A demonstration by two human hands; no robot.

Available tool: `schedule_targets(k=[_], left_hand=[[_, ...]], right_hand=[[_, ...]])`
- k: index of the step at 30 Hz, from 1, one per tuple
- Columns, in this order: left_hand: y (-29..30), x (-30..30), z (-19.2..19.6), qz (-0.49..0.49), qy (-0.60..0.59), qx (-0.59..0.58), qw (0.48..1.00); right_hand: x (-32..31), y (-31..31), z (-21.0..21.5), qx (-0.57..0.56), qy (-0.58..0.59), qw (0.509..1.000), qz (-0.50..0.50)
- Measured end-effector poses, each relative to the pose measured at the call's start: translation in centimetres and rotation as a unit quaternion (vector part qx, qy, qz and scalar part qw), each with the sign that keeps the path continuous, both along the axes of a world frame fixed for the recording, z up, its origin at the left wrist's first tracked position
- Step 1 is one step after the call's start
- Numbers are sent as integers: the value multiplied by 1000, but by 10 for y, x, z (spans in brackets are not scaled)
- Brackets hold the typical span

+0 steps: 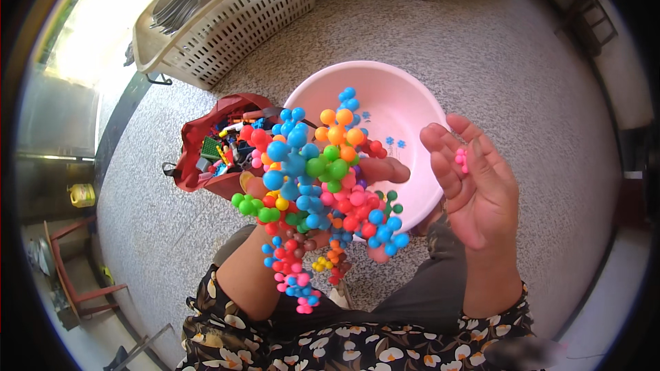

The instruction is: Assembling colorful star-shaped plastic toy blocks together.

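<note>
My left hand (pixel 375 172) holds up a big tangled cluster of bobbled toy pieces (pixel 316 185) in blue, red, green, orange, pink and yellow, just above a pink basin (pixel 405 103) on the floor. Only the thumb and part of the palm show behind the cluster. My right hand (pixel 474 178) is to the right of it, over the basin's right rim, fingers loosely curled with a small pink toy piece (pixel 461 159) between them. A few small blue pieces (pixel 394 142) lie inside the basin.
A red bag (pixel 206 144) full of mixed toy bricks sits left of the basin on the speckled floor. A cream plastic basket (pixel 227 14) with plates stands at the back left. A red stool (pixel 69 268) is at the far left.
</note>
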State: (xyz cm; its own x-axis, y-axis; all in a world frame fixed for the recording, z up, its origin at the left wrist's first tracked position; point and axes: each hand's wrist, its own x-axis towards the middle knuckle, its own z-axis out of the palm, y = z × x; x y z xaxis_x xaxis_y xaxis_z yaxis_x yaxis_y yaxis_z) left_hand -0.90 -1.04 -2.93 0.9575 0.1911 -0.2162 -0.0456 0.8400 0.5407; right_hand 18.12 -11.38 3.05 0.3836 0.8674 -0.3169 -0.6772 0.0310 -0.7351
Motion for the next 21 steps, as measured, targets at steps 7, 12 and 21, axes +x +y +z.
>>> schedule_targets(k=[7, 12, 21], left_hand=[[-16, -1, -46, -106, -157, -207, 960], [-20, -14, -48, -158, -245, -330, 898], [-25, 12, 19, 36, -59, -544, 836]], right_hand=[[17, -11, -17, 87, 59, 990, 95], [-5, 5, -4, 15, 1, 998, 56], [-5, -3, -12, 46, -54, 993, 91]])
